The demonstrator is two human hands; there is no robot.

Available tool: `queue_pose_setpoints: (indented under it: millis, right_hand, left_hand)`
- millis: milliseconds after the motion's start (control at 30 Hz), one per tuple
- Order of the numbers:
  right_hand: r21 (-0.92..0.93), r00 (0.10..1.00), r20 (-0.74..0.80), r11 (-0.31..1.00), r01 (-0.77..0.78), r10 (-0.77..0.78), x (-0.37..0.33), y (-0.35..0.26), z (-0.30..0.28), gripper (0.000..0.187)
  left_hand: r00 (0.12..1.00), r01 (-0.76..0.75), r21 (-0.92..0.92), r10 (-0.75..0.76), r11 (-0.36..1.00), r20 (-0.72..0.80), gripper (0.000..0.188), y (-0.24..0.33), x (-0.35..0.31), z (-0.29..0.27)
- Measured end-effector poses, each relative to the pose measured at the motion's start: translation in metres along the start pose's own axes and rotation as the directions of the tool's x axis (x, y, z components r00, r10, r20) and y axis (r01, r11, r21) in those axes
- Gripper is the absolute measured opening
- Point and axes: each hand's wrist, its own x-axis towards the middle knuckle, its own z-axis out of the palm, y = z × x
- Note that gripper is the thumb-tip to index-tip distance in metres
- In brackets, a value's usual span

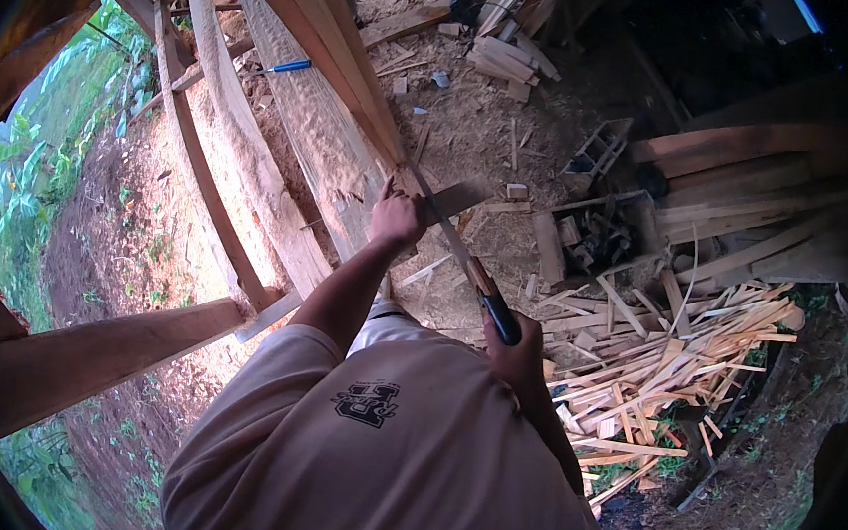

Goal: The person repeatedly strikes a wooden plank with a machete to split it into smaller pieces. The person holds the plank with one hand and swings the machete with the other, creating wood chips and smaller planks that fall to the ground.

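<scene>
My right hand point(515, 344) is wrapped around the dark handle of a handsaw point(464, 258). Its narrow blade slants up and left, meeting the near end of a long reddish wooden beam point(345, 69). At that end my left hand point(398, 218) presses on the wood with the index finger stretched forward and the other fingers bent, close beside the blade. The beam lies along a wide, sawdust-covered plank point(324, 143). A short dark crosspiece point(461, 198) juts out to the right beyond the blade. The undersides of my left fingers are hidden.
A blue-handled tool point(288, 66) rests on the wide plank. More long timbers point(224, 80) run along the left, with a thick post point(108, 360) nearer. To the right are a wooden box point(548, 247) of dark pieces, stacked boards point(742, 151) and a heap of offcuts point(655, 373).
</scene>
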Motion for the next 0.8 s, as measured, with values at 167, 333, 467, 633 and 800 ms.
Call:
queue_pose_setpoints:
  millis: [167, 333, 467, 633, 800]
  right_hand:
    - [-0.070, 0.988, 0.122, 0.994, -0.084, 0.092, -0.026, -0.054, -0.053, 0.023]
    - [-0.140, 0.997, -0.003, 0.988, 0.070, -0.071, -0.022, -0.016, -0.028, 0.024]
    - [-0.018, 0.997, 0.043, 0.997, -0.071, 0.072, 0.013, -0.023, 0.004, 0.027]
    - [-0.072, 0.999, 0.036, 0.997, -0.006, 0.009, -0.023, -0.026, -0.027, 0.027]
    - [-0.064, 0.994, 0.089, 0.997, -0.052, 0.057, -0.031, -0.058, -0.053, 0.026]
  left_hand:
    - [1.000, 0.024, 0.035, -0.024, 0.999, -0.014, 0.030, -0.005, -0.005, 0.000]
    - [1.000, 0.002, 0.019, -0.002, 1.000, 0.017, 0.030, 0.001, -0.004, -0.006]
    - [0.998, 0.014, 0.014, -0.014, 1.000, 0.057, 0.028, 0.004, -0.002, -0.012]
    - [1.000, 0.021, 0.030, -0.021, 0.999, 0.011, 0.027, -0.005, -0.004, 0.006]
    - [1.000, 0.013, 0.063, -0.015, 0.998, 0.027, 0.029, -0.003, -0.007, -0.003]
